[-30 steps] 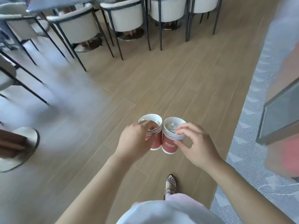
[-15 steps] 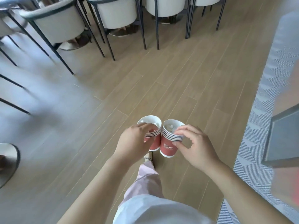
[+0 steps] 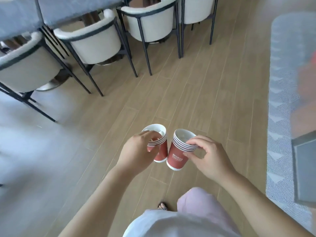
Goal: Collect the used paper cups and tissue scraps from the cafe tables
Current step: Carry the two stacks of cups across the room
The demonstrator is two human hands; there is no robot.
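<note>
Head view, looking down at someone standing on the wood floor (image 3: 188,93), with both hands out in front, each carrying its own nest of red paper cups with white rims. The left hand (image 3: 136,154) has its fingers curled over the top of the left stack (image 3: 162,151), gripping it at the rims, so much of that stack is hidden behind the knuckles. The right hand (image 3: 212,159) pinches the right stack (image 3: 177,155) between forefinger on the rims and thumb against the side, the other fingers loosely bent behind. Both stacks hang in the air above the floor, tilted a little away from each other at the top, bases close together but apart. White lettering shows on the right stack's outer cup. Something pale sits inside each top cup; I cannot tell whether it is tissue.

Below the hands are a white top, a pink trouser leg (image 3: 198,202) and the toe of a patterned sandal (image 3: 162,206). Along the far side stand cream chairs (image 3: 95,43) on thin black legs, pushed up to a grey table (image 3: 77,7). A pale patterned rug (image 3: 283,117) lies along the right edge of the floor.
</note>
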